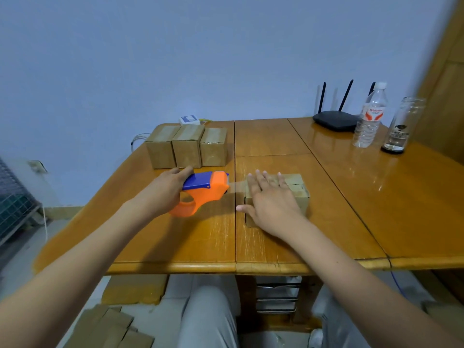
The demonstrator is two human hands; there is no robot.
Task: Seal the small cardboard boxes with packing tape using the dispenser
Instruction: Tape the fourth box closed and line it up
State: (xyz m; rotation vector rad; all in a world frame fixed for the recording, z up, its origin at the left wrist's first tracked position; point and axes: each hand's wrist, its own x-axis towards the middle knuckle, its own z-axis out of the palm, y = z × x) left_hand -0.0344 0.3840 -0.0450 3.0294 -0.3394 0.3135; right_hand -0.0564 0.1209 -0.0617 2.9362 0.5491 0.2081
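Note:
A small cardboard box (300, 194) lies on the wooden table (288, 144) right of centre. My right hand (272, 200) rests flat on its top, fingers spread, covering most of the lid. My left hand (167, 188) grips the orange and blue tape dispenser (204, 189) just left of the box. A strip of clear tape stretches from the dispenser's front to the box's left edge. Three small cardboard boxes (187, 146) with tape along their tops stand in a row at the table's back left.
A black router (335, 119), a plastic water bottle (369, 119) and a glass jar (401, 126) stand at the back right. A small white box (190, 119) sits behind the three boxes. Flat cardboard pieces (108, 327) lie on the floor by my legs.

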